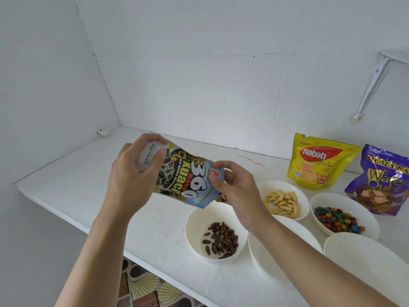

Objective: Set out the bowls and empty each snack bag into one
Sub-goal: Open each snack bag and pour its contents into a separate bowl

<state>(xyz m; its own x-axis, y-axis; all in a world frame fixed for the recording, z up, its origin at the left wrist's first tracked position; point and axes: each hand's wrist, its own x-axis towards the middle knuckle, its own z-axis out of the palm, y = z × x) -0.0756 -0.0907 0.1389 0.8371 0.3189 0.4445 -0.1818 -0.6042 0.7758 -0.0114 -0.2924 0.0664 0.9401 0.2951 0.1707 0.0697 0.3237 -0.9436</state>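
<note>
Above the worktop's [88, 185] near edge, roughly mid-width, I hold the sunflower-seed bag [183, 176] in the air w/ both hands. L hand [130, 173] is curled round the bag's higher end, thumb on the printed front, fingers wrapped behind. R hand [236, 191] pinches the lower end's edge btw thumb & forefinger; other fingers are loosely bent behind it. The bag lies tilted, print sideways, low corner hanging just over the far rim of the seed bowl [192, 227].

That white bowl sits close to the near edge & has a small heap of dark striped seeds [221, 239] on its bottom. Just behind my R hand some brownish snack pieces [222, 198] peek out; can't tell what holds them.

Right of the seed bowl, under my R forearm, is a plain white bowl [265, 255], & another white bowl [365, 262] sits near the right end. Further back, a bowl [303, 196] w/ pale yellow stick snacks [282, 203], & beside it on the right a bowl [363, 209] w/ multicoloured round candies [338, 219].

Toward the back right, the yellow Nabati bag [318, 160] stands upright, the purple wafer bag [385, 180] next to it, leaning a bit, just behind the candy bowl.

Wall-mounted white bracket [371, 85] up right; patterned floor [143, 284] shows below the near edge.
</note>
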